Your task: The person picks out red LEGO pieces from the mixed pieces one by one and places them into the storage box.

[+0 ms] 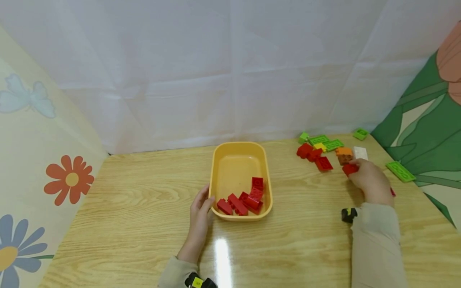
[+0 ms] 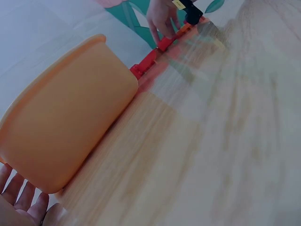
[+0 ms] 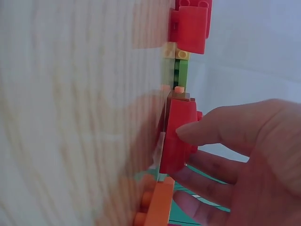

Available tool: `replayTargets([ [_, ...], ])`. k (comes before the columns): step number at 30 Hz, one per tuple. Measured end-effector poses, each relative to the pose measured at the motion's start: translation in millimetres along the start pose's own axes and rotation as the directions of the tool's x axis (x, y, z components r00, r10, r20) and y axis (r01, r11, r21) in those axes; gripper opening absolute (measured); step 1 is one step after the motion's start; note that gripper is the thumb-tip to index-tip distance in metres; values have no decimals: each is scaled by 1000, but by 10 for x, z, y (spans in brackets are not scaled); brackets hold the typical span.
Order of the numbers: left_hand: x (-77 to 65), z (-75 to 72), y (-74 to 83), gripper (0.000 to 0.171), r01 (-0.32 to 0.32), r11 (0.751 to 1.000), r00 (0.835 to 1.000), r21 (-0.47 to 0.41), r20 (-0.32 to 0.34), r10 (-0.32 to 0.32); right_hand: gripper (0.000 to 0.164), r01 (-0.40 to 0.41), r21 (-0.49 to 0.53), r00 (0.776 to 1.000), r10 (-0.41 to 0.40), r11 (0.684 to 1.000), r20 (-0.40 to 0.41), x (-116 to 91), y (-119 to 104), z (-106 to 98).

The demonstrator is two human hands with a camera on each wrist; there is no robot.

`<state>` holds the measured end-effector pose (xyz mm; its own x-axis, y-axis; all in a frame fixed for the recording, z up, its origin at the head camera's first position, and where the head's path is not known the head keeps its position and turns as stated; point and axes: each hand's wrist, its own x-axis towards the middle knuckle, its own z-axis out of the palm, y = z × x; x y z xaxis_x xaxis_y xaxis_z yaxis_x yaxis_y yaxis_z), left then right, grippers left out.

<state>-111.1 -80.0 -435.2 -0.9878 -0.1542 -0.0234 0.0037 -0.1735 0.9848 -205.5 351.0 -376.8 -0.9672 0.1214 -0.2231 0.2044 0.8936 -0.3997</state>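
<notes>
Wood-grain tabletop [image 1: 144, 240], lit by one streak of glare near the front edge. Yellow tray [image 1: 232, 170] at mid-table, long axis running away from the person; red bricks [image 1: 238, 204] bunched at its near end, the far end of its floor bare.

Right hand [image 1: 371, 182] well to the right of the tray, thumb and fingers pinching a red brick [image 3: 174, 153]. Left hand [image 1: 199, 210] grips the tray's near left side, thumb at the rim, fingers outside.

Key relation: the held brick lies right of the tray, the right hand far nearer to it, with open tabletop between. Brick's long axis runs along the table surface in the right wrist view (whether it touches the wood, cannot tell).

Just beyond it, an orange brick [image 1: 344, 151]; farther left, loose red bricks [image 1: 305, 151].
</notes>
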Motion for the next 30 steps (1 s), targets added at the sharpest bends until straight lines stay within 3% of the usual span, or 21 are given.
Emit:
replayTargets([
  [8, -1, -2, -2, 45, -8, 1000, 1000, 19, 3, 8, 56, 6, 13, 999, -6, 1000, -36, -8, -50, -21],
  [18, -5, -3, -1, 45, -9, 1000, 1000, 23, 2, 9, 60, 90, 33, 974, -81, 995, -209, -35, -210, -4],
  [30, -7, 6, 16, 45, 9, 1000, 1000, 23, -9, -9, 54, 156, 8, 956, -149, 988, -254, -82, -415, -29],
])
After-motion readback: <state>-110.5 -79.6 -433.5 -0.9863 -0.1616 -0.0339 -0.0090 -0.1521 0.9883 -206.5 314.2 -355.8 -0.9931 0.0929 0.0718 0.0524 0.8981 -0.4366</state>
